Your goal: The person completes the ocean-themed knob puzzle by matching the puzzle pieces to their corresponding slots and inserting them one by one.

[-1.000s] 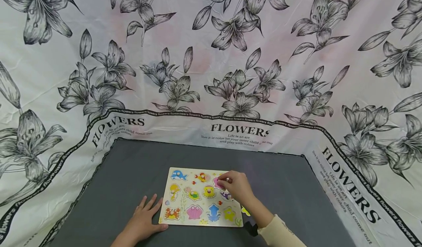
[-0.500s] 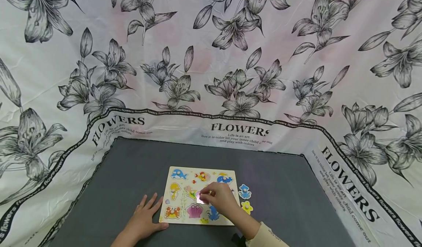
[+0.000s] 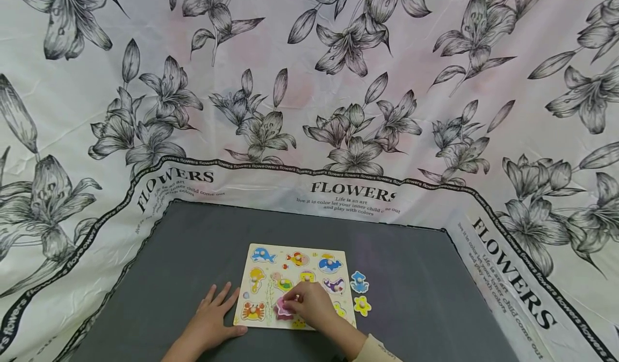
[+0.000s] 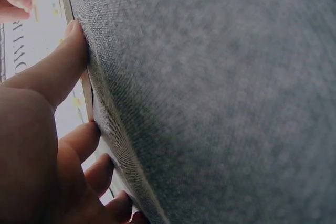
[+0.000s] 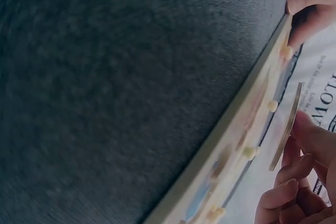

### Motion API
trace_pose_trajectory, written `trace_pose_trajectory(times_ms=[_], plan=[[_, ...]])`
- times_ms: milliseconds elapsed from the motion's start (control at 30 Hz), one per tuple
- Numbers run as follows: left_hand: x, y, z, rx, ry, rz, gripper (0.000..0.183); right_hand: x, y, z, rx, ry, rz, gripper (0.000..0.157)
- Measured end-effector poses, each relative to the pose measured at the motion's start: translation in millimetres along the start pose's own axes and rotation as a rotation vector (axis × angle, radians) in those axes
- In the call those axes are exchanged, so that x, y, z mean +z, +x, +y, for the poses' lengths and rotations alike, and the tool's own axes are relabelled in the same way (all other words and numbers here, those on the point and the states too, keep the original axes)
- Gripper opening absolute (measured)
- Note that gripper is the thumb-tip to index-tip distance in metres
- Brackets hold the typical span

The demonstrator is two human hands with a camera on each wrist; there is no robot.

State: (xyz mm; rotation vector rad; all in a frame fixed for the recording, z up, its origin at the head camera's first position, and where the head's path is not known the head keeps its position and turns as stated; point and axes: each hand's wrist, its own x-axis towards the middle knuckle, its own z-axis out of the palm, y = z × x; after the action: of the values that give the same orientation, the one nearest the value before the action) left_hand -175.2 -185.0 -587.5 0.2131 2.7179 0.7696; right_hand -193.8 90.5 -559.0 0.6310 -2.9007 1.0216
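Note:
In the head view a pale wooden knob puzzle board [image 3: 278, 250] with sea animal pictures lies on the dark grey cloth. My right hand [image 3: 313, 304] pinches a pink puzzle piece [image 3: 282, 305] over the lower middle of the board, overlapping the pink shape there. Seen edge-on from the right wrist, the thin piece [image 5: 287, 129] is tilted and stands off the board, with its knob hidden by the fingers. My left hand [image 3: 207, 318] lies with spread fingers at the board's left edge; its thumb [image 4: 71, 59] touches that edge in the left wrist view.
To the right of the board lie a blue squid-like piece [image 3: 359, 282] and a yellow star piece [image 3: 361, 305]. Other knobbed pieces, such as an orange crab [image 3: 253, 311] and a blue whale [image 3: 330, 265], sit in the board. A flower-printed cloth [image 3: 271, 201] rises behind.
My right hand has carried the pink piece from the board's upper right, down and left, to the pink shape at lower middle. The left hand has stayed at the board's edge.

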Motion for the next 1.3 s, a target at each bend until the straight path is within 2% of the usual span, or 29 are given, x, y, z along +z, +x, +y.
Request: trace_pose_trajectory(times_ms=[400,867,1100,1300], plan=[[-3.8,-1.6,2.9,-0.001,0.006,-0.005,0.104,8.8,0.8,-4.1,0.083,-0.042,-0.112,0.009],[-4.3,-4.5,2.9,0.012,0.003,0.023,0.103,11.8,6.9,-5.0,0.097,-0.171,-0.143,0.007],[-3.6,-3.9,3.9,0.007,-0.001,0.014,0.103,-4.3,4.5,-5.8,0.043,-0.132,-0.144,0.008],[-4.4,-4.2,3.3,0.011,-0.009,0.012,0.103,-36.3,4.1,-1.2,-0.003,-0.092,-0.044,0.007]])
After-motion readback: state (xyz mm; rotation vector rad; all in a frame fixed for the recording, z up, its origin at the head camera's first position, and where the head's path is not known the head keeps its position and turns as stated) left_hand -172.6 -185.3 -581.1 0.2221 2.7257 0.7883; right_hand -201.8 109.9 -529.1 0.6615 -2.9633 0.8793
